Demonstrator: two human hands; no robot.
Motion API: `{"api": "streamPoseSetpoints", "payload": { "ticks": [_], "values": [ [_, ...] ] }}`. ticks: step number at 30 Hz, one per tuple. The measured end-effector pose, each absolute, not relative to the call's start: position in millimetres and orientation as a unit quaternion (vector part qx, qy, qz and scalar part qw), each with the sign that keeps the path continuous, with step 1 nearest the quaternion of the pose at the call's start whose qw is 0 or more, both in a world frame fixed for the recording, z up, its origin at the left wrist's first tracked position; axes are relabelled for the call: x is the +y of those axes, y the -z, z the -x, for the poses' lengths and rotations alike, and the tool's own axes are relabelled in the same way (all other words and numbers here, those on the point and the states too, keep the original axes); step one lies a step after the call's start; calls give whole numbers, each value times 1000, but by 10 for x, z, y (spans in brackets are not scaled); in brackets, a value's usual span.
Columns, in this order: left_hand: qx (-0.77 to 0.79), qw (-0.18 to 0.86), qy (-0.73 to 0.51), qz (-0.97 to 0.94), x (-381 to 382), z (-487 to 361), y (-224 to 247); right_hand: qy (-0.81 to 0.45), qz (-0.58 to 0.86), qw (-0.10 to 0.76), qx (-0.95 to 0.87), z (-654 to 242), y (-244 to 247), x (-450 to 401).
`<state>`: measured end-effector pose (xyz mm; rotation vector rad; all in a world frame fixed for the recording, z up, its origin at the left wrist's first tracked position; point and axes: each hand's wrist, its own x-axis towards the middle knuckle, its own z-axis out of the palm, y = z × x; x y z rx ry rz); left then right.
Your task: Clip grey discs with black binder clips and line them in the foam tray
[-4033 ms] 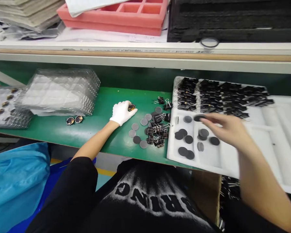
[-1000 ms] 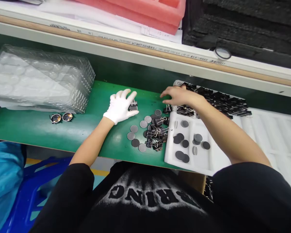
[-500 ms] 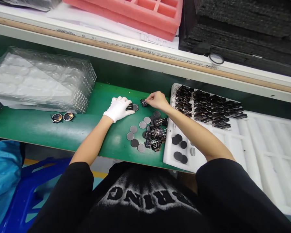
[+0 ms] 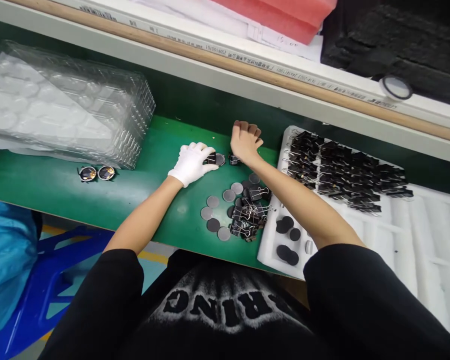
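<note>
In the head view my left hand [image 4: 194, 162], in a white glove, has thumb and fingers closed around a black binder clip [image 4: 211, 158]. A round grey disc [image 4: 220, 159] sticks out on the right of that clip. My bare right hand [image 4: 246, 141] is raised with its fingers apart and nothing visible in them. Just below its wrist another binder clip [image 4: 234, 159] lies on the green table, partly hidden by the hand. Nearer to me is a heap of binder clips [image 4: 249, 212], with loose grey discs [image 4: 212, 201] to its left.
A white foam tray [image 4: 264, 252] at right carries rows of binder clips [image 4: 345, 165] and black discs [image 4: 285, 224]. Clear plastic trays [image 4: 135, 115] are stacked at left, near two round lenses [image 4: 96, 173]. A shelf edge [image 4: 195, 55] runs behind, with a ring-shaped lens [image 4: 396, 87] on it.
My right hand has let go of the binder clip, lifted away from it and spread its fingers. My left hand keeps its hold on the other clip. The whole view has shifted somewhat.
</note>
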<state>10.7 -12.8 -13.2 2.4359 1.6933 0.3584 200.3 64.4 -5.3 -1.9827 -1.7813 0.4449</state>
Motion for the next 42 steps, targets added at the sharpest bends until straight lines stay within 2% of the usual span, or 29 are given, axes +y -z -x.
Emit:
{"api": "streamPoseSetpoints", "payload": {
  "ticks": [8,14,22,24,27,29,31,34,38,42],
  "values": [
    [552,99,-133,-817,-31,-237,133,-144,705,280,-635,-2182,359,760],
    [547,111,-135,-818,-4,-330,118,-150,706,277,-634,-2230,470,846],
    [540,102,-131,-825,32,-315,141,-176,701,320,-613,-2118,347,830],
    [536,112,-150,-824,23,-279,126,-221,686,343,-603,-2124,187,799],
    [543,174,-225,-790,-10,-225,82,-387,589,354,-615,-2248,-112,668],
    [574,222,-285,-735,-42,-217,52,-491,507,318,-633,-2378,-273,510],
    [609,264,-336,-669,-76,-245,32,-532,462,277,-653,-2493,-353,326],
    [618,314,-376,-615,-130,-336,30,-515,464,265,-670,-2558,-326,90],
    [586,340,-375,-633,-234,-408,72,-480,484,252,-687,-2542,-263,-131],
    [516,368,-400,-661,-289,-306,141,-362,515,285,-723,-2908,-464,-459]
  ]
}}
